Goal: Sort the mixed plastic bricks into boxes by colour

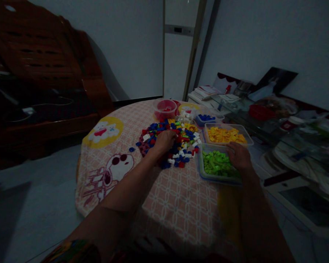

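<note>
My left hand (166, 142) reaches into a mixed pile of toy building bricks (181, 155) in red, blue, white and yellow. Its fingers are bent together and point down among the bricks; what they pinch, if anything, is too dark to see. Over the right side of a clear plastic box (200, 168) of green bricks (216, 163) is my right hand (239, 156). Its fingers are curled close together at the far right corner, near a second clear box (249, 140) of yellow bricks (226, 135). Anything inside that hand is hidden.
Behind the pile stand a round pink-tinted tub (166, 114) and a box with blue bricks (207, 117). A patterned cloth (178, 197) covers the round table. To the right is a cluttered glass-topped stand (233, 106); a wooden bench (44, 65) stands left.
</note>
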